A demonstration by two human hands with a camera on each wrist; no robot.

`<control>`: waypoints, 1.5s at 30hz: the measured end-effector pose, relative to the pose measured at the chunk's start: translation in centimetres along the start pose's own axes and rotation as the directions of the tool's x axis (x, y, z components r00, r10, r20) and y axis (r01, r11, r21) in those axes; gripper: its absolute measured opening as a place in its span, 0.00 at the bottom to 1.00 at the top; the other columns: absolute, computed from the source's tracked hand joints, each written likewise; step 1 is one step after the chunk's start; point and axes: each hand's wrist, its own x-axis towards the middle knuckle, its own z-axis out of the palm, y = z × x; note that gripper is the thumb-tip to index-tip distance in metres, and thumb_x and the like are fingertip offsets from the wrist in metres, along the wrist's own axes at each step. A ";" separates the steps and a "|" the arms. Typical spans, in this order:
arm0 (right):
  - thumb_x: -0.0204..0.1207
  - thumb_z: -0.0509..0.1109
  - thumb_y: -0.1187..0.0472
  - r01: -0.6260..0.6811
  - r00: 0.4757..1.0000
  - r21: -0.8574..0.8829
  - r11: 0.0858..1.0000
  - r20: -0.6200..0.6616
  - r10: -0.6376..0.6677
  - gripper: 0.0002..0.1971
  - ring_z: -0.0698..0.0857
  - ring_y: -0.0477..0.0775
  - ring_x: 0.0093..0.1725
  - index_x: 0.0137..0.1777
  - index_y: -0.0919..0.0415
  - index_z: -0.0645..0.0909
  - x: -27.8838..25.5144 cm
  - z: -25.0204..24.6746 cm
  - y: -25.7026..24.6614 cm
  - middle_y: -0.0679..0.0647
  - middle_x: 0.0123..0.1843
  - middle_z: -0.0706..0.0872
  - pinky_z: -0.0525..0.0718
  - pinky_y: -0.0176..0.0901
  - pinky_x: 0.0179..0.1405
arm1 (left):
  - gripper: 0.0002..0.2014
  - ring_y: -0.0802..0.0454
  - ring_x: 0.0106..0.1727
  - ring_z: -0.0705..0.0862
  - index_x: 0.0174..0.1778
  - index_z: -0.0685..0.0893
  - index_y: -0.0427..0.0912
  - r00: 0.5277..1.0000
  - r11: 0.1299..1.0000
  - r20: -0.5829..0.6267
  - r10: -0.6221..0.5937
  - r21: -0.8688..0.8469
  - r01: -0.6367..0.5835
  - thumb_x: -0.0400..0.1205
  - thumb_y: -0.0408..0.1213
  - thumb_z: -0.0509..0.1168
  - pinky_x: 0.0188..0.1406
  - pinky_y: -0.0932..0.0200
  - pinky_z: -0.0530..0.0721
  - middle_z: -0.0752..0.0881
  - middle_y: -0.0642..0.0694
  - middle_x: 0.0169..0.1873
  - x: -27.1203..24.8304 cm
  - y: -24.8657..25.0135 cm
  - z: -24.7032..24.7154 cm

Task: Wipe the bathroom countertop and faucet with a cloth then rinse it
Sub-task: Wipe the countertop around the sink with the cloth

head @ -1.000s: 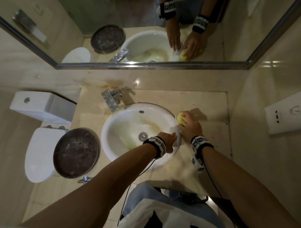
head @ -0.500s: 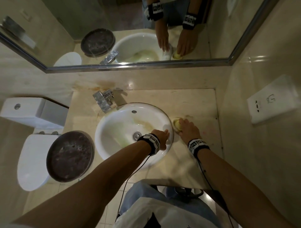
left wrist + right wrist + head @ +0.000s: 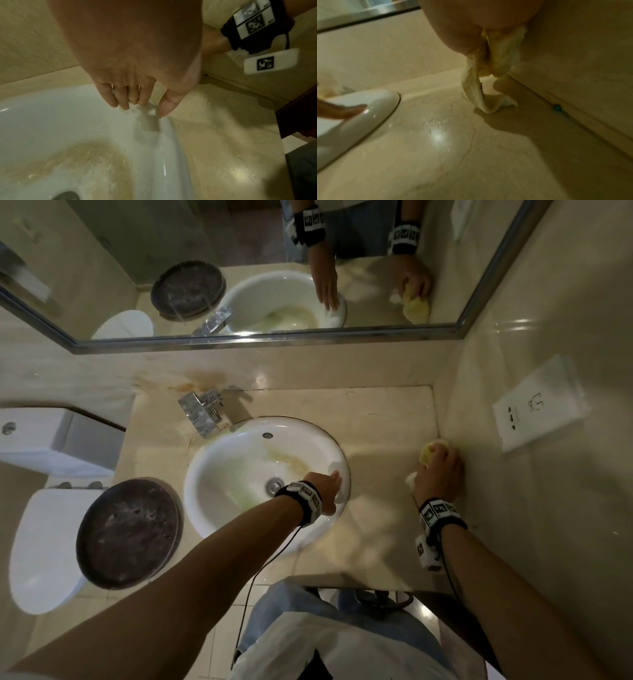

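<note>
Beige stone makes up our bathroom countertop (image 3: 383, 419), and it shines a little in the dim light. Our right hand (image 3: 440, 474) is at 3 o'clock from the sink (image 3: 205, 470), close to the side wall (image 3: 534, 508). Its fingers are curled around a yellow cloth (image 3: 432, 451), which is bunched up, and one end hangs down and touches the stone. Our left hand (image 3: 325, 491) rests on the sink's right rim with its fingers straight and close together, holding nothing. Brown stains run down inside the white bowl toward the drain (image 3: 274, 485). At 11 o'clock from the sink sits the shiny faucet (image 3: 202, 410). At 9 o'clock we see a round dark tray (image 3: 128, 534) and, past it, the white toilet (image 3: 37, 549). At 12 o'clock, the mirror (image 3: 239, 268) shows both our hands again.
</note>
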 end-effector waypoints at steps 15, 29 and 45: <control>0.75 0.78 0.49 -0.117 0.953 0.154 0.981 0.294 0.068 0.44 0.68 0.73 0.79 0.84 0.63 0.60 -2.7 3.1 -2.5 0.69 0.85 0.57 0.76 0.60 0.73 | 0.41 0.44 0.55 0.87 0.87 0.53 0.39 0.998 0.998 -0.026 0.051 0.027 -0.050 0.81 0.43 0.66 0.51 0.51 0.88 0.69 0.45 0.82 0.3 -0.7 0.5; 0.67 0.79 0.47 0.218 0.760 0.190 0.957 0.583 -0.289 0.39 0.80 0.63 0.66 0.73 0.51 0.61 -3.3 3.9 -7.7 0.57 0.76 0.66 0.86 0.63 0.60 | 0.44 0.45 0.55 0.87 0.88 0.49 0.47 0.996 0.998 0.051 0.067 0.015 -0.068 0.79 0.47 0.66 0.48 0.51 0.88 0.72 0.48 0.81 1.6 -1.8 1.1; 0.74 0.77 0.47 0.002 0.947 0.059 0.998 0.319 -0.021 0.47 0.61 0.70 0.84 0.87 0.64 0.57 -6.0 1.7 0.3 0.66 0.87 0.56 0.68 0.63 0.79 | 0.40 0.45 0.62 0.85 0.88 0.51 0.48 0.993 0.987 0.042 0.112 0.114 -0.116 0.82 0.48 0.63 0.51 0.52 0.86 0.66 0.47 0.83 1.8 -2.2 0.6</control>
